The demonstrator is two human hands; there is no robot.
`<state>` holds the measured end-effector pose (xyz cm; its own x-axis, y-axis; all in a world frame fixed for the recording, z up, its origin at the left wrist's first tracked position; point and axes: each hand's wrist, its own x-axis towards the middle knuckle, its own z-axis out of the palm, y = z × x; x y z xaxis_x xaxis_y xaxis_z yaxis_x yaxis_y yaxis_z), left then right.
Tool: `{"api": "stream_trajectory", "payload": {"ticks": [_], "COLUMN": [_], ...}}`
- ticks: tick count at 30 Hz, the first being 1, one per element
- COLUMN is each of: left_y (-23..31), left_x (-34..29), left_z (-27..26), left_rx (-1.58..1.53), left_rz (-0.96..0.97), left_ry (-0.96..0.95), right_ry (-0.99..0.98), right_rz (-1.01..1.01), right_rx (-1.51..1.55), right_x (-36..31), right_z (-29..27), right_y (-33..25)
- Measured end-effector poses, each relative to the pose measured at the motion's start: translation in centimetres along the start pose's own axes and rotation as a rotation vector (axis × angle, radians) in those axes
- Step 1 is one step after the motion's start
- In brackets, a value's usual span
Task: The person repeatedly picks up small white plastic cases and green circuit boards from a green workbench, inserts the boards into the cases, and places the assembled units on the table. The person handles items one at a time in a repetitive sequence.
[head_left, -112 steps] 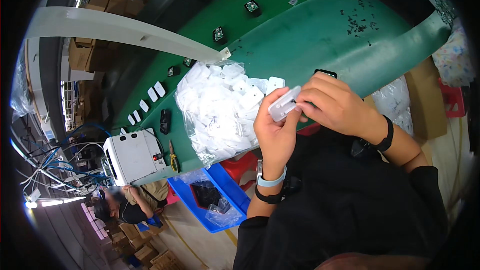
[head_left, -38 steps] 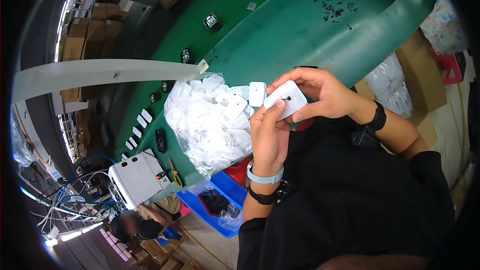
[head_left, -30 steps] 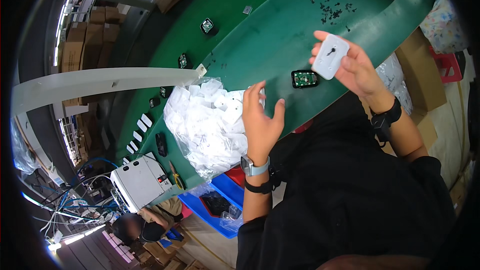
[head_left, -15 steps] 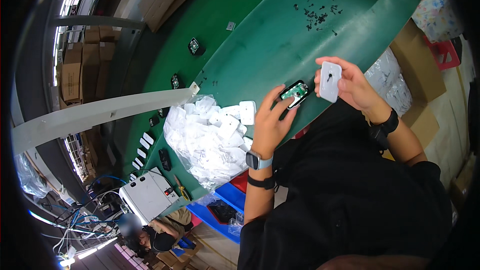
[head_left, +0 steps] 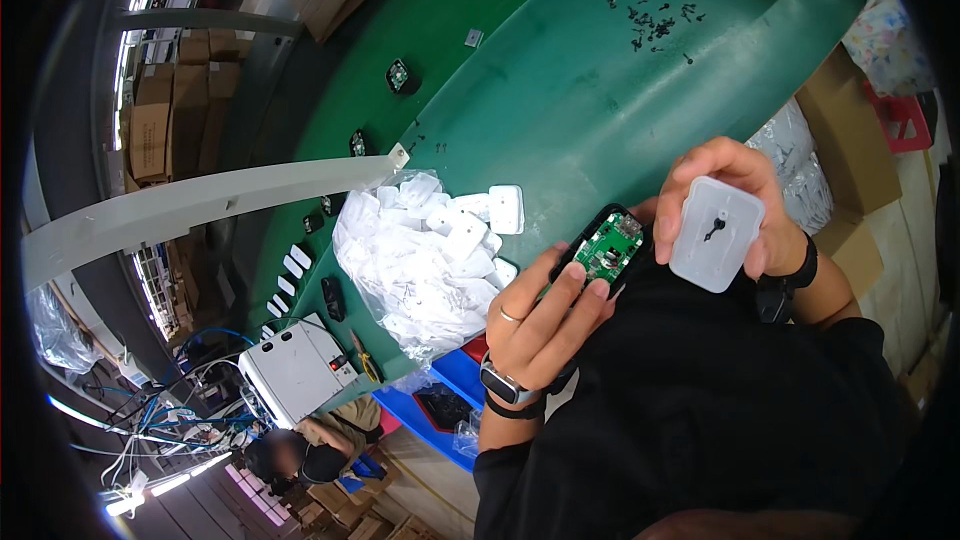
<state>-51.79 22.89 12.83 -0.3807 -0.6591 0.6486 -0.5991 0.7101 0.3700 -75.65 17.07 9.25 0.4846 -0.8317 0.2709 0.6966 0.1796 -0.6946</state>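
My left hand grips a small black housing with a green circuit board inside it, fingertips resting on the board's near end. In my right hand is a white plastic cover, rectangular with rounded corners, held by its sides. A small black key-shaped piece sits at the middle of the cover. The cover and the housing are apart, side by side in front of my body. To the left of my left hand lies a clear bag of white covers, with a few spilling out.
Many loose black pieces lie scattered on the green work surface. Black housings with boards stand on the green strip beyond. A grey box and pliers are at left. Another person is at lower left.
Both hands have come nearer and lower, bringing the housing and the cover closer to my body. The cover is now tilted more toward view. Both things are still held.
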Motion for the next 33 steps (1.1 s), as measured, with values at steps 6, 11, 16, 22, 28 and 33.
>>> {"api": "stream_trajectory", "payload": {"ticks": [6, 11, 16, 22, 28, 33], "left_y": [0.5, 0.8, 0.8, 1.5, 1.4, 0.6], "left_x": [0.2, 0.0, -0.5, -0.3, 0.1, -0.4], "left_z": [-0.5, -1.2, -1.7, -2.3, -2.4, -2.1], "left_rx": [0.086, 0.057, -0.010, 0.004, 0.003, -0.084], "left_rz": [0.051, 0.056, 0.062, 0.038, 0.014, -0.025], "left_ry": [-0.081, -0.068, -0.038, -0.036, -0.081, -0.061], "right_ry": [-0.034, -0.054, -0.144, -0.187, -0.128, -0.037], "right_rz": [-0.034, -0.037, -0.149, -0.130, -0.128, 0.052], "right_rx": [-0.058, -0.015, 0.028, 0.044, 0.028, -0.026], "right_x": [-0.5, -0.9, -0.8, -0.7, -0.7, -0.8], "right_z": [0.3, 1.1, 1.2, 1.5, 1.4, 1.7], "right_y": [-0.2, -0.5, 0.4, 0.2, 0.4, -0.6]}}
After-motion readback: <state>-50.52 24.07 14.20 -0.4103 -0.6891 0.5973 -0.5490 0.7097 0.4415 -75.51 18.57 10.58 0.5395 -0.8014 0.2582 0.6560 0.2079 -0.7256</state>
